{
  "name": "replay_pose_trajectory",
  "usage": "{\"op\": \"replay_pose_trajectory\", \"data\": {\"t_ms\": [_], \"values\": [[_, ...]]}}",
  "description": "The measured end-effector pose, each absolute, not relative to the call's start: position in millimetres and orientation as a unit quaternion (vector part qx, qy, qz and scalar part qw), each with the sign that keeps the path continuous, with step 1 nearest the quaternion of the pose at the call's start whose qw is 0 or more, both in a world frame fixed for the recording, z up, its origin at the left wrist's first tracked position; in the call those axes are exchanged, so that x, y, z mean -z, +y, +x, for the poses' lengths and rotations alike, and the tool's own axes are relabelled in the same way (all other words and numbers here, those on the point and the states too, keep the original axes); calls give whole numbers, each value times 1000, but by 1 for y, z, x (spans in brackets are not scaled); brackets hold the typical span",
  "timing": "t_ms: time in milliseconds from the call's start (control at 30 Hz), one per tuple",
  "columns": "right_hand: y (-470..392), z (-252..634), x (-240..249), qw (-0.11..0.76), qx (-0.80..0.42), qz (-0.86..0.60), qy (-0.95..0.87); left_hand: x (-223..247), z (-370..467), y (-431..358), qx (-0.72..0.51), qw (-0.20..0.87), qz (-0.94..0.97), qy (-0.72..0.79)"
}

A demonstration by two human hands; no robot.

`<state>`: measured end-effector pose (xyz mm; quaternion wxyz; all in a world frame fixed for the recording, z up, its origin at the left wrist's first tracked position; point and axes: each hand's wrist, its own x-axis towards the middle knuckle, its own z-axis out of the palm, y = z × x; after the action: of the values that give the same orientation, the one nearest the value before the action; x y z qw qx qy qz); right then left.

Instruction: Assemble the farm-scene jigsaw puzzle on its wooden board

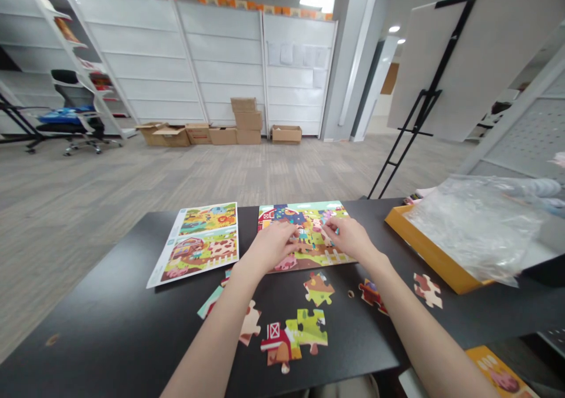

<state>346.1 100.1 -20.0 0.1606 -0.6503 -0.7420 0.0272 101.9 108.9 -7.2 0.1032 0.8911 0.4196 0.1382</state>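
Both your hands are over a bright farm puzzle [311,258], which lies at the far side of a black table [110,321], just right of a picture sheet [200,245]. Your left hand [274,244] has its fingers half curled over the puzzle's middle. Your right hand [351,237] has thumb and fingertips drawn narrowly together over its right part. Whether either holds a piece, I cannot tell. Loose pieces [318,289] lie nearer you, below the puzzle. You seem to be fitting pieces in; the next move likely calls for lining up tabs, then pressing flat.
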Motion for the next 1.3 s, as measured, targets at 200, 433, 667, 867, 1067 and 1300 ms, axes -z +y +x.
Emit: {"op": "replay_pose_trajectory", "data": {"t_ms": [200, 433, 667, 867, 1067, 1300], "values": [[97, 343, 14, 146, -41, -650, -744, 11, 108, 109, -104, 110, 894, 422], [96, 343, 14, 134, -39, -636, -759, 14, 107, 108, -91, 100, 901, 412], [96, 342, 16, 134, -27, -623, -770, 15, 109, 107, -86, 86, 904, 410], [96, 340, 16, 130, -20, -622, -772, 16, 108, 107, -85, 82, 904, 411], [96, 340, 16, 128, -24, -619, -774, 15, 108, 106, -84, 89, 905, 408], [99, 341, 24, 149, -63, -577, -801, 17, 109, 105, -85, 87, 904, 409]]}}
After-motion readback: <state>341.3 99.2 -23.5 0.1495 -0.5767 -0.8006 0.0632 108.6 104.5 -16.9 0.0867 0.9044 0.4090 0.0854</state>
